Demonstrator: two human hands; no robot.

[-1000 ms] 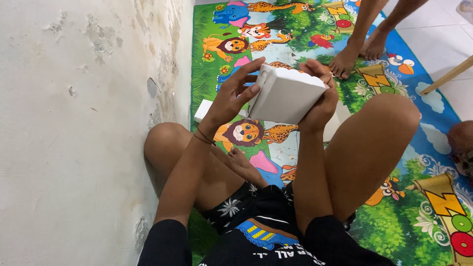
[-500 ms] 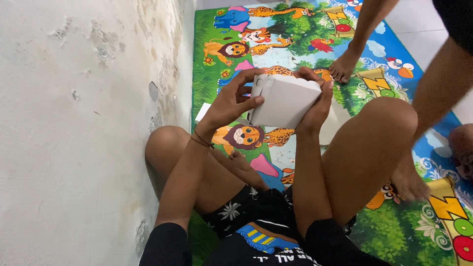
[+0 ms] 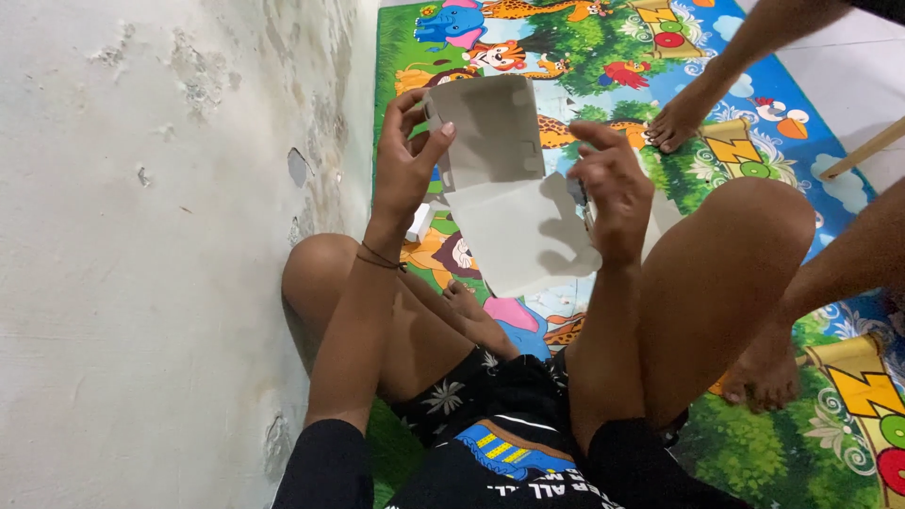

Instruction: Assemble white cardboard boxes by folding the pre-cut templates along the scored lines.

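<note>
The left hand grasps the upper left edge of a flattened grey-white cardboard box, its thumb laid across the front of the top panel and its fingers curled round behind the edge. The right hand is at the box's right side, fingers spread and partly bent over the lower panel; it touches the card there, but whether it pinches the edge or only rests against it cannot be told. The box is held up in the air between the two hands, above the person's lap and in front of the raised knees. It looks opened out into two plain panels joined at a crease: the upper one is duller grey, roughly square, with small notches along its right side, and the lower one is paler, wider and tilted down toward the person, with the shadow of the right fingers falling across it. A thin dark cord bracelet circles the left wrist. The person sits on a bright children's play mat printed with cartoon animals, legs bent, wearing dark shorts with a pale flower print. A small white object lies on the mat just below the left hand. To the left rises a rough, flaking whitish wall. Another person's bare foot stands on the mat beyond the box, and a second bare foot is planted beside the right knee.
</note>
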